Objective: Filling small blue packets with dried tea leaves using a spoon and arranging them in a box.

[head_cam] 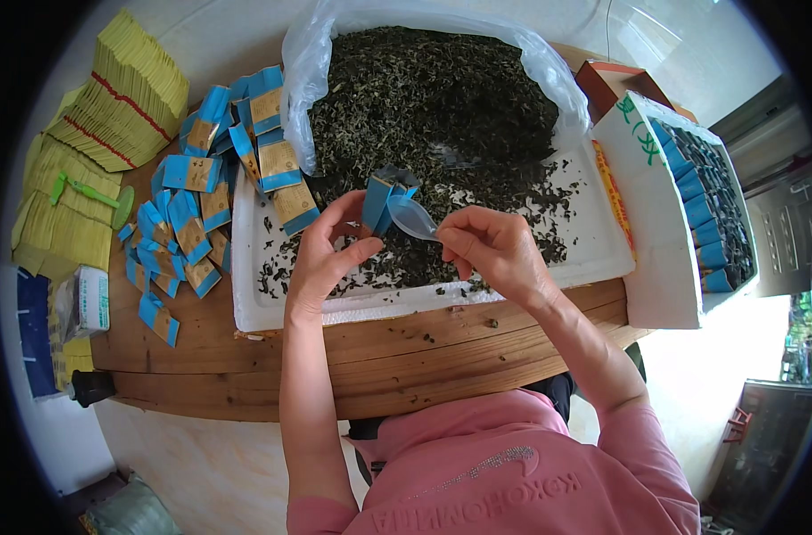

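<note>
My left hand point(329, 251) grips a small blue packet point(376, 202) with its top end open, held upright over the white foam tray point(613, 244). Between the fingertips of my right hand point(496, 247) is the handle of a translucent plastic scoop point(413, 218). Its bowl touches or nearly touches the packet's right side; whether leaves lie in it I cannot tell. Beneath and behind both hands, dark dried leaves, apparently tea point(433, 87), are heaped in a clear plastic bag point(306, 87) and spill across the tray.
Blue-and-brown packets point(192, 174) lie piled at the left on the wooden table point(446, 341). Beyond them stand yellow paper stacks point(122, 100) with a green plastic tool point(92, 194) on top. At the right, a white foam box point(667, 234) holds rows of blue packets point(703, 207).
</note>
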Action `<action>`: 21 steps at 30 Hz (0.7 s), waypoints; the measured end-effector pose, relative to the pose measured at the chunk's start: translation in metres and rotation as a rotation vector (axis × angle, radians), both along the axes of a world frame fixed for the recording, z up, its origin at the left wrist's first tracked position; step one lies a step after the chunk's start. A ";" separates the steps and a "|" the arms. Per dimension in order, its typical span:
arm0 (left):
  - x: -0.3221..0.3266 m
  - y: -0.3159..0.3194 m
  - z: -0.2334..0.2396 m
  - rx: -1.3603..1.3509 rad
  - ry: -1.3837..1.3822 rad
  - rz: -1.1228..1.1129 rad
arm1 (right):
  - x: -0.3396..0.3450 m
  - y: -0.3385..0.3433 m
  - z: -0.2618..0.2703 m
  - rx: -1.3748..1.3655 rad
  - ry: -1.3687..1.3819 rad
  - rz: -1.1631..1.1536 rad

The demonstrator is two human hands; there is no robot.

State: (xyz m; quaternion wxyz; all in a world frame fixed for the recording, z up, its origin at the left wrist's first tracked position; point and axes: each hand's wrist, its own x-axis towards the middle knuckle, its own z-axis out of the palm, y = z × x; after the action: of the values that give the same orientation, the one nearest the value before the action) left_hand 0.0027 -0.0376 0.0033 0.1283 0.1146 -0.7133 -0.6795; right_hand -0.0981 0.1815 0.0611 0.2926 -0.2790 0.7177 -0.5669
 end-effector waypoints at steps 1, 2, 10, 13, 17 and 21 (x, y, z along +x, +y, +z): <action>0.000 0.000 0.000 0.000 0.000 0.001 | 0.000 0.000 0.001 0.002 -0.022 -0.007; 0.001 -0.001 -0.001 0.005 0.002 0.004 | 0.000 0.000 0.002 0.002 -0.022 -0.007; 0.000 0.000 0.000 0.002 0.016 -0.006 | 0.002 0.001 0.001 0.025 -0.036 0.032; 0.000 0.001 0.001 -0.007 0.012 -0.014 | 0.002 0.000 0.000 -0.012 -0.045 0.004; -0.001 0.000 -0.001 -0.005 0.023 -0.012 | 0.001 -0.002 0.001 -0.085 -0.019 -0.093; 0.000 0.000 0.000 -0.004 0.025 -0.016 | -0.004 0.001 0.002 -0.150 0.079 -0.147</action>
State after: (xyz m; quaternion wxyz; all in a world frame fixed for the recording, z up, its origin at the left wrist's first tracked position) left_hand 0.0028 -0.0379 0.0033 0.1320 0.1001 -0.7140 -0.6803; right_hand -0.1022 0.1827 0.0628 0.2000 -0.2689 0.7027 -0.6276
